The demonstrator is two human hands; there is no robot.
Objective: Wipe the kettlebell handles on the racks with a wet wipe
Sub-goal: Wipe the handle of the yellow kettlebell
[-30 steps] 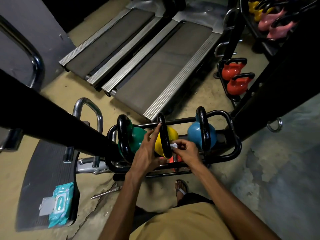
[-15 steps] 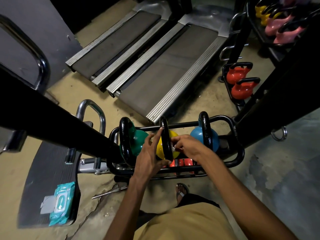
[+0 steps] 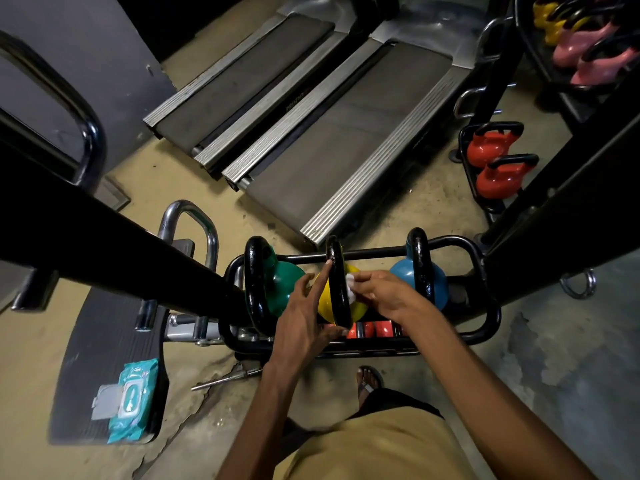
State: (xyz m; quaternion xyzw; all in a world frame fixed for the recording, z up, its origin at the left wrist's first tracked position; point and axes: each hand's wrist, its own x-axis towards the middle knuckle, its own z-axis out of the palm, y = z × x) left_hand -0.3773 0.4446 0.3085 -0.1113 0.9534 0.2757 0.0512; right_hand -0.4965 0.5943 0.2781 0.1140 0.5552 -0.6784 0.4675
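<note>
1. The thing in hand is a small crumpled white wet wipe (image 3: 350, 288), pinched in the fingers of the right hand (image 3: 384, 297) and pressed against the right flank of the thick black cast-iron handle (image 3: 337, 282) of the yellow kettlebell (image 3: 358, 304).
2. That kettlebell sits in the middle of a low black tubular steel rack (image 3: 485, 327), between a green kettlebell (image 3: 284, 289) and a blue kettlebell (image 3: 438, 285), each with a similar black loop handle.
3. The left hand (image 3: 303, 327) is spread loosely, not clenched: its forefinger lies along the left side of the handle with the tip near the crown, the palm low against the near end. It appears to steady the handle, not to grasp it.
4. The wipe is soft, limp and light; it likely bunches and slides under pressure, so it is best held wadded behind several fingertips, as it is now.
5. The handle is stiff and heavy and looks glossy, perhaps damp, so a wet wipe should glide over it easily. The bell probably will not shift under rubbing, though the rounded body may rock on the rails.
6. Wrapping the wipe around the bar would probably reach the underside and the far curve better than pressing from one side.
7. A teal soft pack of wipes (image 3: 131, 400) with its flap lid open lies on a dark rubber mat (image 3: 97, 341) on the floor at left, well apart from the rack.
</note>
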